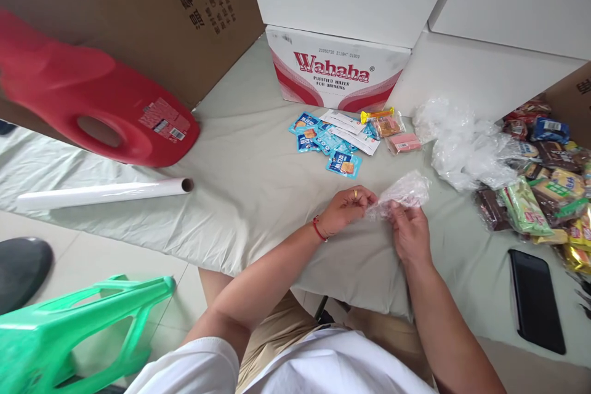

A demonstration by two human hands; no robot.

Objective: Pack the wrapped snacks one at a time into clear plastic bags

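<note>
A crumpled clear plastic bag (406, 189) is held between my two hands, just above the cloth-covered table. My left hand (346, 209), with a ring and a red string bracelet, pinches the bag's left end. My right hand (410, 231) grips its lower side between thumb and fingers. Beyond my hands lie several blue snack packets (344, 163), some white sachets (355, 135), a yellow-and-brown wrapped snack (388, 123) and a pink packet (404, 143). To the right sits a heap of clear plastic bags (475, 151).
Many wrapped snacks (554, 191) are piled at the right, with a black phone (538, 301) near the edge. A Wahaha carton (339, 71) stands at the back. On the left are a red jug (101, 104), a white roll (106, 192) and a green stool (83, 326).
</note>
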